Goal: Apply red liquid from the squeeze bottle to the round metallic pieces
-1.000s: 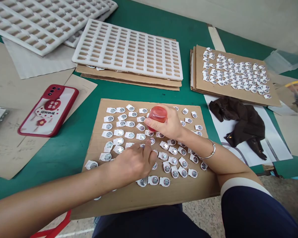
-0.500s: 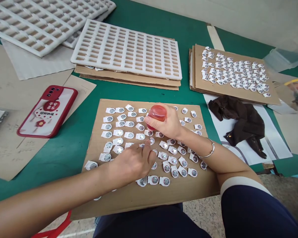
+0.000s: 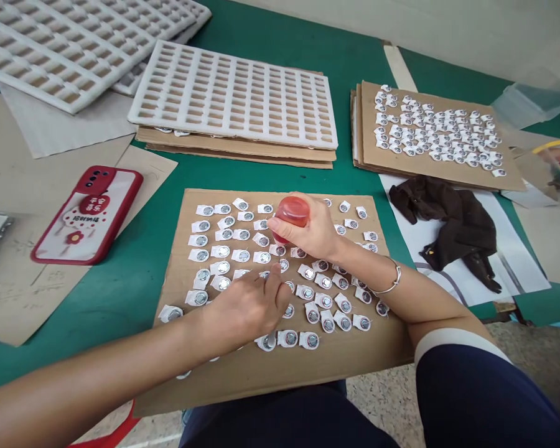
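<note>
My right hand [image 3: 321, 229] is wrapped around a red, rounded squeeze bottle [image 3: 293, 214], tipped with its base up over the cardboard sheet [image 3: 345, 361]. Its lower end points down among small white tabs with round silver metal discs, such as this disc piece [image 3: 288, 338]. Close below the bottle, my left hand [image 3: 249, 306] has its fingers curled together, with the index fingertip beside a disc piece [image 3: 284, 265]. A greyish flat end [image 3: 271, 340] shows below that hand; whether the fingers hold it is hidden. Rows of the pieces cover much of the sheet.
A white grid tray [image 3: 233, 93] rests on stacked cardboard behind; more grid trays [image 3: 74, 50] lie back left. A red-framed phone [image 3: 88, 214] is at left. At right are a cardboard stack [image 3: 415, 165] bearing similar pieces, dark brown cloth [image 3: 452, 224] and a clear plastic box [image 3: 532, 106].
The view has shifted slightly. Both hands keep nearly the same pose over the sheet, the bottle still in my right hand.
</note>
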The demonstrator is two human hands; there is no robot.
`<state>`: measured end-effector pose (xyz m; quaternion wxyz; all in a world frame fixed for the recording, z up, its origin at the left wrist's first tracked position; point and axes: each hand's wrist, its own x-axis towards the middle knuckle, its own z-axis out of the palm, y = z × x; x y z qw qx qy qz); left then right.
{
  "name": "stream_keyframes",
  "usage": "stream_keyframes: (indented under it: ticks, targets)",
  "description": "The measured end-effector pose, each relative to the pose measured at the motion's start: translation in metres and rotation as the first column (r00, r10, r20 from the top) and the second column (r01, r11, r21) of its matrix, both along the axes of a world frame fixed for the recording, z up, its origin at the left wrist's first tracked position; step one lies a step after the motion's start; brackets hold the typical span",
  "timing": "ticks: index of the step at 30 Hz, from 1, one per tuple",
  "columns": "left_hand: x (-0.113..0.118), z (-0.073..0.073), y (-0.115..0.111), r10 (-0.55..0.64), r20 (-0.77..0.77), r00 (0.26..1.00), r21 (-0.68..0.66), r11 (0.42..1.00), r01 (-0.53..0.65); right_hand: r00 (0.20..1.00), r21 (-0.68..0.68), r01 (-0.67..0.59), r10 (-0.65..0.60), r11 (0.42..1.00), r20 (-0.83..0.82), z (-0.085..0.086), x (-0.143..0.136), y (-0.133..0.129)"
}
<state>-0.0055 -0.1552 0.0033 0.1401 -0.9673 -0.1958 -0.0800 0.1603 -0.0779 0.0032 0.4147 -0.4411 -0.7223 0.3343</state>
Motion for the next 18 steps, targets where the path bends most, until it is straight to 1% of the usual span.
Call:
stream_keyframes:
  ticks: [6,11,15,18]
  targets:
    - [0.0004,0.0008,0.0008,-0.015,0.037,0.999,-0.021,1.0,0.016,1.0,0.016,-0.008,0.008,1.0,0.023,-0.0025,0.001,0.002]
    - [0.0004,0.0034,0.0007,-0.005,-0.008,1.0,0.0,1.0,0.005,0.999,0.021,0.007,-0.008,1.0,0.038,-0.0042,0.002,0.0035]
    - [0.0,0.0019,-0.0003,-0.002,-0.034,0.999,0.032,0.999,0.003,0.997,0.014,0.001,-0.002,1.0,0.073,-0.0022,0.0031,0.0034]
    - [0.0001,0.0011,-0.0001,0.0,-0.032,0.999,0.032,1.0,0.001,0.996,-0.005,-0.009,0.009,1.0,0.093,-0.001,0.004,0.0036]
